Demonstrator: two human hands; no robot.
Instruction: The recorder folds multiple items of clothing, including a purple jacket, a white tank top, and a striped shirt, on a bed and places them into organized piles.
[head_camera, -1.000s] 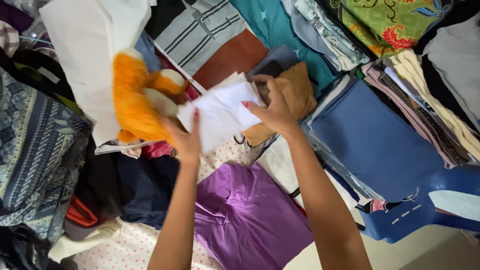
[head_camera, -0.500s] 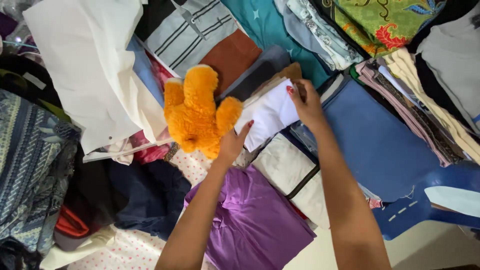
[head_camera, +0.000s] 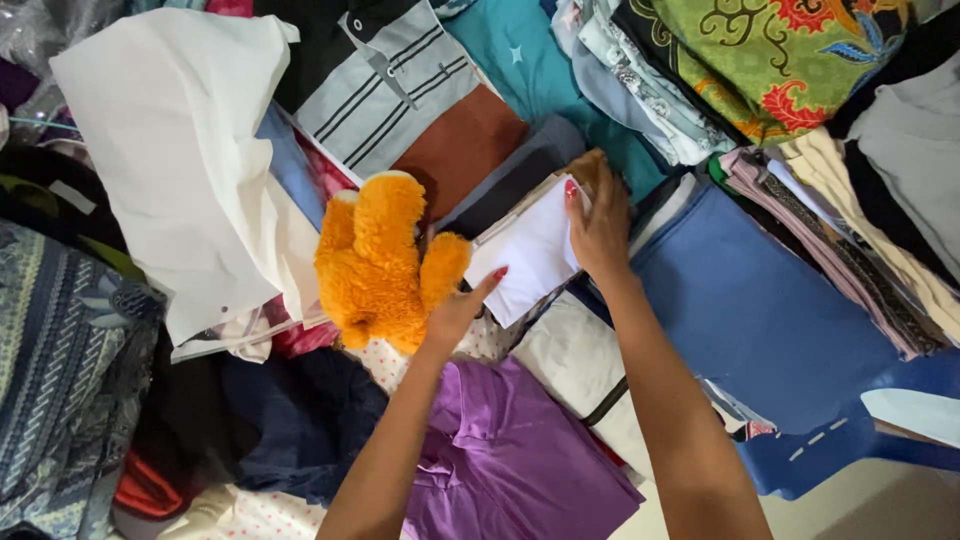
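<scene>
Placing step: my right hand (head_camera: 600, 235) and left hand (head_camera: 455, 310), fingers pinching the folded white cloth (head_camera: 530, 255) beside the orange plush toy (head_camera: 375, 260); next, I judge, a flat release.

Pale floor (head_camera: 880, 505), heaped clothes, blue plastic chair (head_camera: 850, 430)

Both bare forearms reach up from the lower edge, running nearly side by side and leaning slightly toward each other. The left hand (head_camera: 455, 310) lies palm down, fingers curled and thumb stretched out to the right. The right hand (head_camera: 598, 232) reaches farther forward, fingers together and bent downward, wrist straight.
</scene>
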